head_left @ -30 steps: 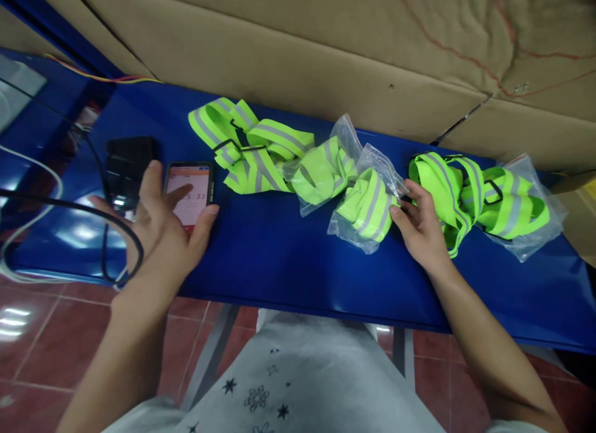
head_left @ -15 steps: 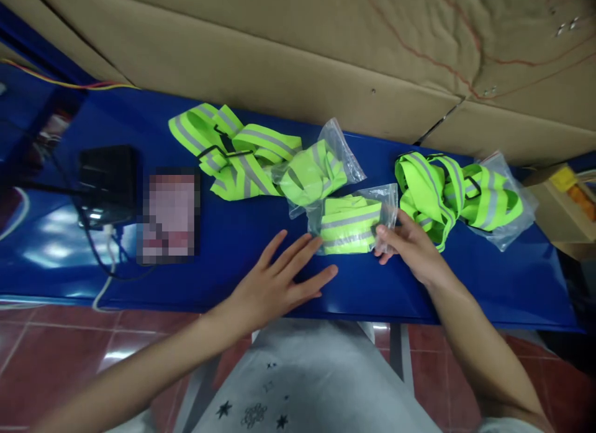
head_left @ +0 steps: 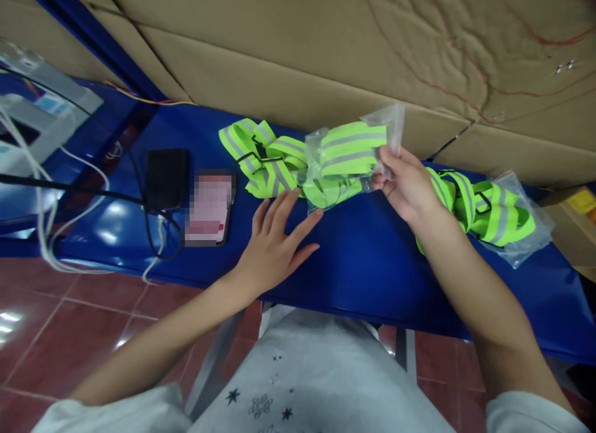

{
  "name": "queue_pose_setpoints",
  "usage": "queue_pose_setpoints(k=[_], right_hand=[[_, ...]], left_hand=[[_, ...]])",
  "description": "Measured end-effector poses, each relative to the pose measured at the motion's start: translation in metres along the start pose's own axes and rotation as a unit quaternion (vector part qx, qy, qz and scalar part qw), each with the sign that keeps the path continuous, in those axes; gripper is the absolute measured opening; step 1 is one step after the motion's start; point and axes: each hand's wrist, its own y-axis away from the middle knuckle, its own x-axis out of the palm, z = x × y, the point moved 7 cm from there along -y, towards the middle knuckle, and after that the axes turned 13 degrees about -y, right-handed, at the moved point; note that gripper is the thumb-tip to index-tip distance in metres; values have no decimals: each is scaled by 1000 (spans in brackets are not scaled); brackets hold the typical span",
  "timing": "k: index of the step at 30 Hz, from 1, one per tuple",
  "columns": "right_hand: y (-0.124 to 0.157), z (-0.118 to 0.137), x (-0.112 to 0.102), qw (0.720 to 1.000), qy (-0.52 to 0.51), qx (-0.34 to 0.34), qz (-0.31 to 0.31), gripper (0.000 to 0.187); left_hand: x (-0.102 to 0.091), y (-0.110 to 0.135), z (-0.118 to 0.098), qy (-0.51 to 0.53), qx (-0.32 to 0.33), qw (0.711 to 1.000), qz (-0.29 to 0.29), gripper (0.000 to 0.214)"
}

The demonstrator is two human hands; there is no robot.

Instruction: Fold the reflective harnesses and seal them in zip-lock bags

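Observation:
My right hand [head_left: 405, 182] pinches the right edge of a clear plastic bag [head_left: 395, 126] with a folded neon-yellow reflective strap [head_left: 354, 149] inside. This bag is raised in front of a loose reflective harness [head_left: 284, 163] and covers part of it and of another bag beneath. My left hand [head_left: 279, 237] hovers over the blue table with fingers spread, its fingertips just below the loose harness, holding nothing. To the right, partly behind my right hand and forearm, lies a second reflective harness [head_left: 500, 213] on a clear bag [head_left: 521, 244].
A phone [head_left: 209, 209] with a blurred screen and a black box [head_left: 165, 178] with cables lie left on the blue table [head_left: 363, 253]. White cables [head_left: 44, 216] hang further left. Cardboard [head_left: 302, 67] lines the back, and a carton [head_left: 575, 225] stands at the right.
My right hand has lifted the bagged strap off the table and moved it up toward the back. My left hand stays spread, holding nothing. The camera view has shifted left.

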Motion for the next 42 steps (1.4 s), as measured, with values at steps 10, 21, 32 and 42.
queue_pose_setpoints(k=[10, 21, 32, 42], right_hand=[[45, 63, -54, 851, 468, -237, -36, 56], [103, 34, -129, 649, 730, -179, -118, 86], [101, 26, -144, 636, 746, -168, -106, 80], [100, 23, -142, 626, 752, -178, -101, 78]], left_hand=[[21, -43, -26, -37, 92, 994, 51, 54], [13, -67, 21, 34, -18, 999, 2, 49], [22, -56, 77, -66, -148, 979, 127, 73], [19, -58, 103, -43, -148, 976, 151, 52]])
